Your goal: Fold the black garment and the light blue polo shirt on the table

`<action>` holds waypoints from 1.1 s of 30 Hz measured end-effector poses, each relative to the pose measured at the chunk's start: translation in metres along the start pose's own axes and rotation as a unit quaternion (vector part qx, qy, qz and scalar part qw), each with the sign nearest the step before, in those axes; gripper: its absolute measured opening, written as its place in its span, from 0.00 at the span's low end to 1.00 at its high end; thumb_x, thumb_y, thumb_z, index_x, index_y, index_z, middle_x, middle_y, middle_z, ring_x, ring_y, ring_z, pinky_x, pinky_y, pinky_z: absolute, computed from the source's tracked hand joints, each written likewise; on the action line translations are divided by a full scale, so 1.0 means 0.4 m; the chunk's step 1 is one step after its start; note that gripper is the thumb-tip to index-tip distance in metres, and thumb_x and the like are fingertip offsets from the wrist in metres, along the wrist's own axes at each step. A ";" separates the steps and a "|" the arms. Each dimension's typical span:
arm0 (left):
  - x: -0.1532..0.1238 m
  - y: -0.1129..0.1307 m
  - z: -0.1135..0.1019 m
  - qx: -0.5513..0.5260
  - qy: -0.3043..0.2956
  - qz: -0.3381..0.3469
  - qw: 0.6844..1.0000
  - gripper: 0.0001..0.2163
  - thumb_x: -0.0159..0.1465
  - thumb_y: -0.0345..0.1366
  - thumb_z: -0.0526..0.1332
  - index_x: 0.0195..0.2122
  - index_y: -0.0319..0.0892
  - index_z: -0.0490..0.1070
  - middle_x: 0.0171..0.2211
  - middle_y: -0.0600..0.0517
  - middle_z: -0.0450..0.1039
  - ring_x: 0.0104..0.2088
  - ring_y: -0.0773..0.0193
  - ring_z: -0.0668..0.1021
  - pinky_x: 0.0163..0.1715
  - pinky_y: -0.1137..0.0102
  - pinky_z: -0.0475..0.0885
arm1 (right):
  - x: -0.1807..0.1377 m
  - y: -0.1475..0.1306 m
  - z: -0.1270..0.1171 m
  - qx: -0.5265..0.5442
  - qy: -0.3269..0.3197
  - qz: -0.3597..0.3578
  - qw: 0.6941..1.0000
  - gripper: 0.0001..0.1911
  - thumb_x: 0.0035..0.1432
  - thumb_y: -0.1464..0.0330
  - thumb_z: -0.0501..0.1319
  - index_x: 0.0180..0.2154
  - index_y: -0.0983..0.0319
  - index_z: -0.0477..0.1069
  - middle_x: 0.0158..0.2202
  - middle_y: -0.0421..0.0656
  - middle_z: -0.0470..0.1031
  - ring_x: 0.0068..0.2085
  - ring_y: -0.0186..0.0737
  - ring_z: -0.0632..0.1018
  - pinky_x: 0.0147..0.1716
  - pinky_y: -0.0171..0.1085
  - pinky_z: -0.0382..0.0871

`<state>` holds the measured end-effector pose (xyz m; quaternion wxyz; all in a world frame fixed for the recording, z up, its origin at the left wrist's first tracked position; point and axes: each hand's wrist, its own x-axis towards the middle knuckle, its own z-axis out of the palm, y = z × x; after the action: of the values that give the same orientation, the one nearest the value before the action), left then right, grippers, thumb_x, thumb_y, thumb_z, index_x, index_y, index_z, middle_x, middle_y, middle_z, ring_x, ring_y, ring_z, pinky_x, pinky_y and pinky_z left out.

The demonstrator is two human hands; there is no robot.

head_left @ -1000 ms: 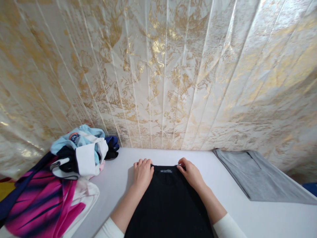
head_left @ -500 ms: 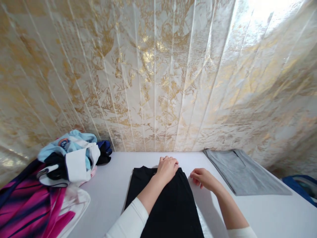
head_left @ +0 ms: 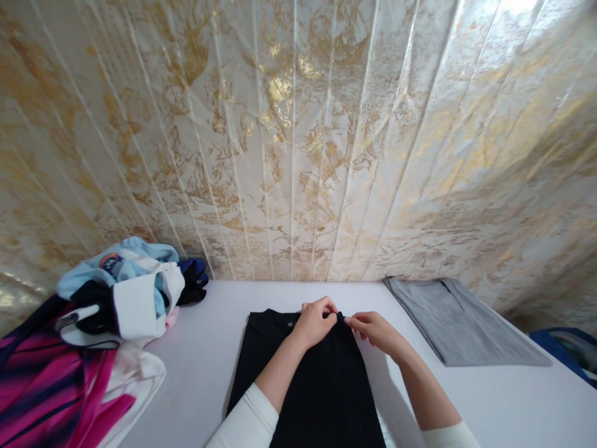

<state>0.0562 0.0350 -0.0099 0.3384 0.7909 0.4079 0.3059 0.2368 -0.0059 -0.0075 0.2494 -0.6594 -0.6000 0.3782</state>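
Observation:
A pair of black pants lies flat in front of me, its waist edge toward the wall and its lower part running out of view at the bottom. A small pale mark shows near the waistband. My left hand pinches the waist edge right of its middle, fingers curled over the cloth. At the waist's right corner, my right hand has its thumb and fingertips closed on the fabric. A little of the cloth bunches up between the two hands.
On the left is a heap of clothes in pink, navy, white and light blue. A folded grey garment lies at the right on the white table. A blue item sits beyond the right edge. A gold-patterned sheet covers the wall behind.
My right hand has moved left onto the waist's right corner and closed on it. My left hand has turned slightly and now pinches the edge. The view has shifted slightly.

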 end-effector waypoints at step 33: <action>-0.015 -0.024 0.020 0.182 0.033 0.039 0.982 0.07 0.62 0.28 0.59 0.40 0.45 0.70 0.42 0.52 0.74 0.46 0.57 0.72 0.49 0.59 0.56 | 0.049 0.056 0.048 -0.041 0.130 -0.102 0.985 0.13 0.49 0.70 0.55 0.37 0.60 0.72 0.30 0.40 0.75 0.28 0.36 0.74 0.31 0.35 0.67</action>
<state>0.0554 0.0318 -0.0233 0.1631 0.8440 0.4367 0.2653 0.2347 0.0075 -0.0405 0.3349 -0.6482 -0.6414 0.2371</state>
